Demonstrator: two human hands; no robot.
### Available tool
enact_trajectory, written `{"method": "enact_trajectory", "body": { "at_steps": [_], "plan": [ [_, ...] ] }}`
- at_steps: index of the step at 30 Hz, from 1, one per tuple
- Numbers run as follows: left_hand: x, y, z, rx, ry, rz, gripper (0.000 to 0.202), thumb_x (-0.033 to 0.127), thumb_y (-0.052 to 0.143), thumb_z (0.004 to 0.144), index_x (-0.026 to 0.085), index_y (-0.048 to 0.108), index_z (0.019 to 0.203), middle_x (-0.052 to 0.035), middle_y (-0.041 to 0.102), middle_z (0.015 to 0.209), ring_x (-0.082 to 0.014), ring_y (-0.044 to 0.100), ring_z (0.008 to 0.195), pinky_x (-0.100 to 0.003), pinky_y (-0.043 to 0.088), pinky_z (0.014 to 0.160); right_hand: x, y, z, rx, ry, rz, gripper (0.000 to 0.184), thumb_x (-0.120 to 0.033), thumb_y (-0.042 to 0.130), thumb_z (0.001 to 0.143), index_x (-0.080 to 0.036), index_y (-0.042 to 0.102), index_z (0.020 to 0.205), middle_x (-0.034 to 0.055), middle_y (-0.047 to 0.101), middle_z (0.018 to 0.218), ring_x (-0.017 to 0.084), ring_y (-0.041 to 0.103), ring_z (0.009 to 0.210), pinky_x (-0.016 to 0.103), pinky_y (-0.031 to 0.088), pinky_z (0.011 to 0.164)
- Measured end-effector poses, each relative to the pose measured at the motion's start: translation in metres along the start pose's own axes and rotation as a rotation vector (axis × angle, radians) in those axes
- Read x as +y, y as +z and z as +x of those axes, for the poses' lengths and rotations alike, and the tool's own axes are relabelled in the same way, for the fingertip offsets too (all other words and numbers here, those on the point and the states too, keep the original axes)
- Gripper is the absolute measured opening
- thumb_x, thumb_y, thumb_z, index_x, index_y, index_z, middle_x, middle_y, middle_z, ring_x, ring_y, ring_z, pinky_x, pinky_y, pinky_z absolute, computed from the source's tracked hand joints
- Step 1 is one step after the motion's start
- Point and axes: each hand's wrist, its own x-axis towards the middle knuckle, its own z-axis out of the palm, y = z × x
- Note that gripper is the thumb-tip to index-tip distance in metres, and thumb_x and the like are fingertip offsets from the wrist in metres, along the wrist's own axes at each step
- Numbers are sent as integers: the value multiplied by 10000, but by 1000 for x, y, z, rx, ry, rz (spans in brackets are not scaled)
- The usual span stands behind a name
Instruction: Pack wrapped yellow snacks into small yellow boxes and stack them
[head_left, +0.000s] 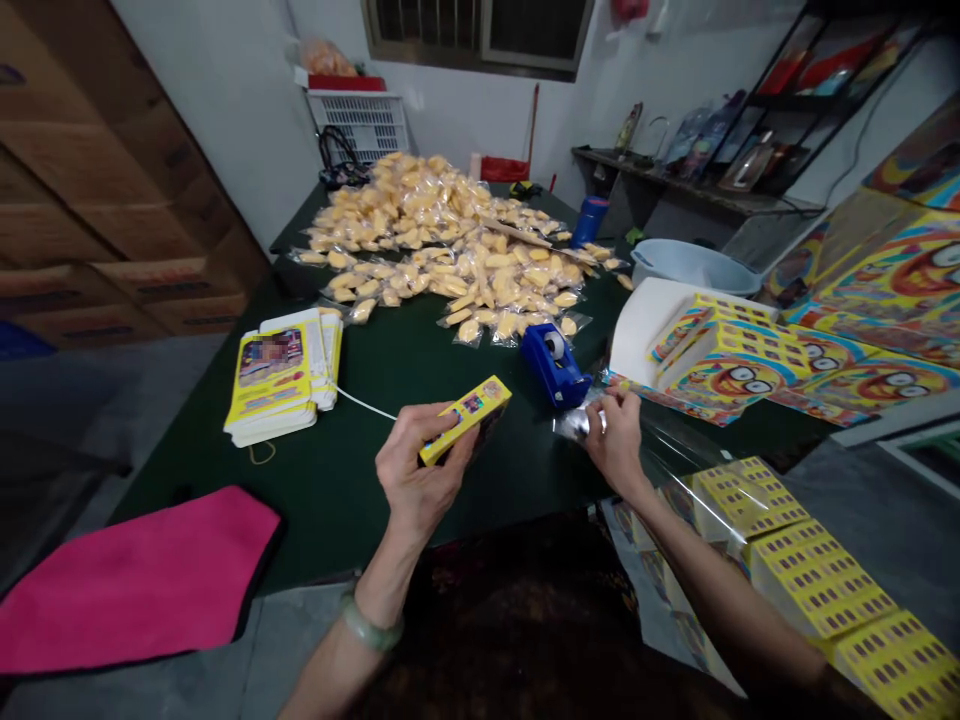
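Observation:
My left hand [420,465] grips a small yellow printed cardboard box [466,420] above the dark green table [330,500]. My right hand [616,440] pinches a crumpled piece of clear plastic film [579,422], which spreads toward a sheet at the table's near right. A blue tape dispenser [555,365] stands just beyond that hand. Farther left lies a stack of flat yellow box blanks [277,375], with a thin white cord [366,402] running from it toward my left hand. Beyond stretches a large heap of small yellow items in clear bags [427,240].
A pink cloth [127,580] lies at the near left table edge. Stacked printed boxes [727,350] stand at the right, with yellow boxes [817,580] lower down. Brown cartons [97,190] line the left wall. A blue bottle [590,222] and pale basin [694,265] stand behind.

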Motion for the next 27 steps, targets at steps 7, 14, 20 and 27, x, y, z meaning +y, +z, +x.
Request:
{"method": "enact_trajectory", "body": {
  "at_steps": [7,14,20,27],
  "plan": [
    [2,6,3,-20,22,-5,193,111,740,707,170,584,804,-27,671,808,-126,659,733,-231,526,636,-117,-23,-13,-179,-45,610,105,-226,532,867,-210,543,764,-48,546,581,68,473,420,214,363,410],
    [5,5,0,-10,-101,82,250,203,751,707,184,556,863,-11,676,816,-116,645,685,-214,504,601,-138,6,-15,-353,198,1042,597,-221,616,794,-278,278,1283,-100,586,596,84,472,376,223,380,386],
    [5,6,0,-10,-138,65,259,240,739,716,190,533,866,-10,679,820,-121,658,693,-214,513,601,-138,13,-18,-424,271,1149,627,-271,634,781,-247,269,1290,-112,581,599,61,466,393,201,387,407],
    [5,5,-1,-13,-144,40,260,248,732,727,190,528,877,-8,672,811,-118,659,688,-214,518,603,-143,13,-15,-401,280,1125,597,-236,634,770,-231,292,1259,-117,581,578,61,470,399,190,391,412]
  ]
}}
